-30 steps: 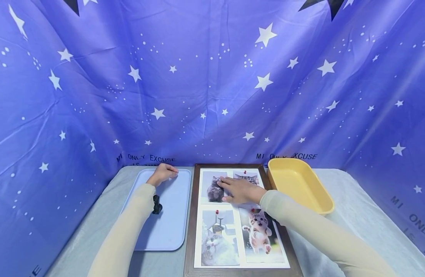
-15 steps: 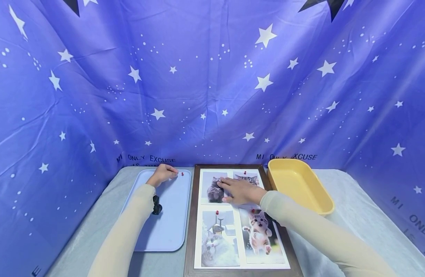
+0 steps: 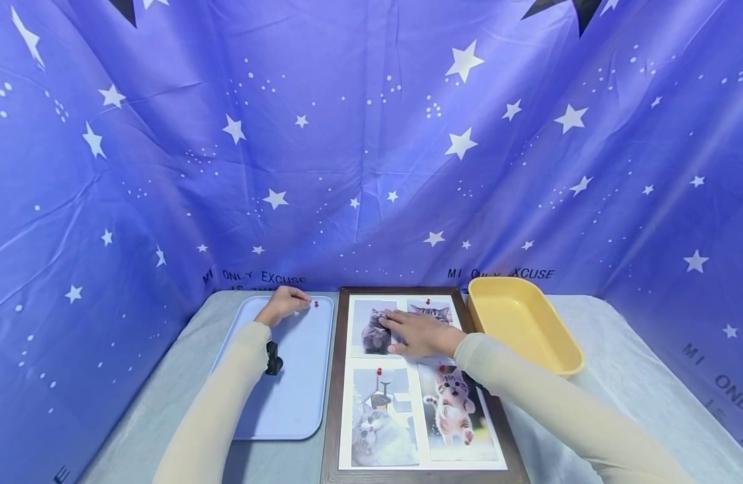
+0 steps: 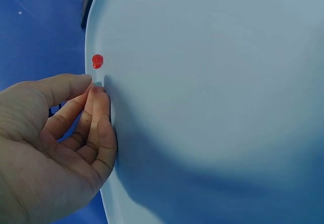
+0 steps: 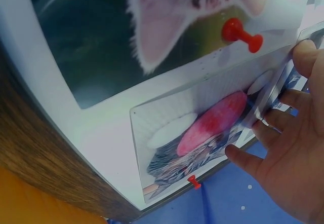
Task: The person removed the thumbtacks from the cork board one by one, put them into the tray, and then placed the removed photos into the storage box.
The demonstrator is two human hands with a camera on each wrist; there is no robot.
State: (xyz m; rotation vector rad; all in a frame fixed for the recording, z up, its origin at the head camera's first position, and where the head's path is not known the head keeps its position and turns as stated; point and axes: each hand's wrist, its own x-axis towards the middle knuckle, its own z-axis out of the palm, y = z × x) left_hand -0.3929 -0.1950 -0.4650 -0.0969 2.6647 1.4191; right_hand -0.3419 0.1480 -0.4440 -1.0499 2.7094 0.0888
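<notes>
In the head view, my left hand (image 3: 283,304) is over the far end of the pale blue tray (image 3: 289,403), fingers loosely bent. Just off its fingertips lies a red push pin (image 3: 316,304); the left wrist view puts this push pin (image 4: 97,61) beside the tray rim, above the thumb tip. My right hand (image 3: 422,334) rests with fingers spread on the photo of a grey cat (image 3: 376,336) at the upper left of the brown-framed board (image 3: 345,323). It partly covers the upper right tabby photo (image 3: 432,313). The right wrist view shows my right hand (image 5: 293,148) beside that tabby photo.
Red push pins stand in the tabby photo, the fluffy-cat photo (image 3: 383,437) and the kitten photo (image 3: 458,423). Right of the board sits a yellow bin (image 3: 528,323). A starry blue curtain (image 3: 371,148) hangs behind the table (image 3: 613,363).
The red push pin by my left fingertips, out of sight a second ago, came into view on the tray and then shifted slightly left toward the fingers. My right hand has stayed put.
</notes>
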